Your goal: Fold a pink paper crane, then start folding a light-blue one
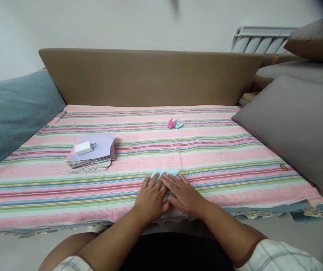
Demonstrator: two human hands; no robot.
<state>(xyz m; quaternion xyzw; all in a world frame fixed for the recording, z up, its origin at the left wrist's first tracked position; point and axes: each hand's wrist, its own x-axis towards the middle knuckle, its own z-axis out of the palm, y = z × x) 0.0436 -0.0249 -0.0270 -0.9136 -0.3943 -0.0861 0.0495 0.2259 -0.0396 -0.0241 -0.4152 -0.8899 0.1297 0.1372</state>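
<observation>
A light-blue folded sheet of paper [164, 171] lies on the striped cloth in front of me, its near part covered by my fingers. My left hand [151, 197] rests flat on the paper's left side, fingers stretched out. From the right, my right hand [184, 195] presses on the same paper, fingers extended and slightly spread, the fingertips meeting those of the left. Farther back stand two small folded paper figures, a magenta one [171, 123] and a light-blue one [179, 123], side by side.
At left, a stack of coloured paper [105, 148] bears a white charger plug [84, 148]. Grey cushions [297, 128] pile up on the right, near a small brown ring-like item [284, 167]. The brown sofa back [150, 79] closes off the far side of the striped cloth [139, 133].
</observation>
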